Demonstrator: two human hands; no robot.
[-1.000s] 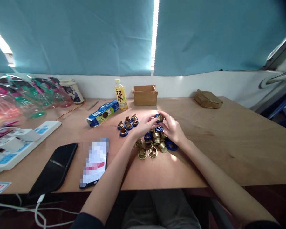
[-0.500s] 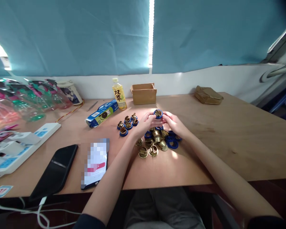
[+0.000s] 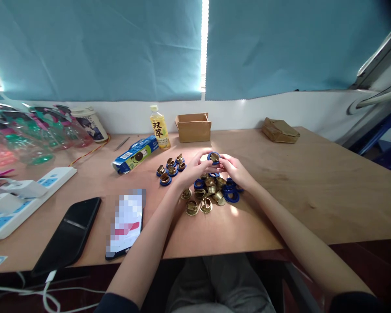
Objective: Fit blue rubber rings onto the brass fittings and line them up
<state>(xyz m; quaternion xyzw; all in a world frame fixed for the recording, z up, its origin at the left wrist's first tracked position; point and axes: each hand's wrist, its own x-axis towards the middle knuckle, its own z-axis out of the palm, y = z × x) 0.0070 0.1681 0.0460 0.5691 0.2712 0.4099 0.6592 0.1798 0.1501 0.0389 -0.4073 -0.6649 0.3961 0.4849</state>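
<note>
Between my two hands a round brass fitting with a blue ring [image 3: 214, 158] is held up above a pile of parts. My left hand [image 3: 196, 168] grips it from the left, thumb and fingers closed at the ring. From the other side, the fingertips of my right hand [image 3: 236, 170] pinch its edge. Under and in front of the hands lie several loose brass fittings [image 3: 205, 205], with several blue rings [image 3: 231, 195] bunched at the pile's right. Left of my left hand sits a group of brass fittings with blue rings fitted [image 3: 165, 179].
A cardboard box [image 3: 194, 130], a yellow drink bottle [image 3: 160, 128] and a blue carton [image 3: 135, 155] stand or lie behind. Left are a black phone [image 3: 68, 230], a lit phone [image 3: 127, 221], a power strip [image 3: 29, 208] and spray bottles [image 3: 29, 139]. A brown packet [image 3: 280, 130] lies back right.
The whole view has shifted slightly. Both hands stay on the same fitting, and its brass part appears turned a little; the right fingers have shifted slightly along its edge.
</note>
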